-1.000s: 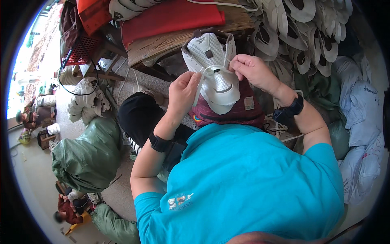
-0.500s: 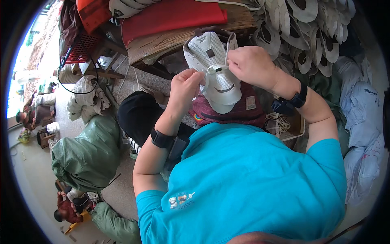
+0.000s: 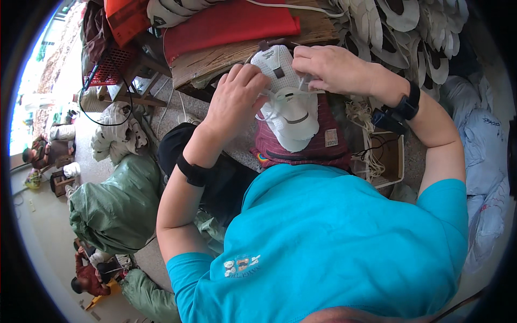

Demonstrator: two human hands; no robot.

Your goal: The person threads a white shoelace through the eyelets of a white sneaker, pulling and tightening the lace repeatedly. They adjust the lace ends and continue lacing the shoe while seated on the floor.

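A white shoe upper (image 3: 292, 126) with a pale mesh tongue (image 3: 273, 56) lies over a maroon striped cloth (image 3: 269, 145) in front of me, its toe pointing toward my body. A thin white shoelace (image 3: 291, 97) crosses the upper, smeared by motion. On the upper's left side my left hand (image 3: 237, 97) is closed, fingers curled, with the lace at its thumb. My right hand (image 3: 334, 70) is closed at the right side, the lace running down from its fingers. The fingertips of both hands are partly hidden, and so are the upper's side flaps.
A rough wooden bench (image 3: 215, 56) with a red cloth (image 3: 231, 29) stands just ahead. Many white shoe uppers (image 3: 398, 51) hang at the far right. A box (image 3: 385, 161) with pale cords sits at right. A green sack (image 3: 116, 204) and a person (image 3: 89, 274) are at left.
Both hands have moved further up along the upper, away from my body. My left hand has turned, its back now upward; the left elbow and right elbow have spread outward.
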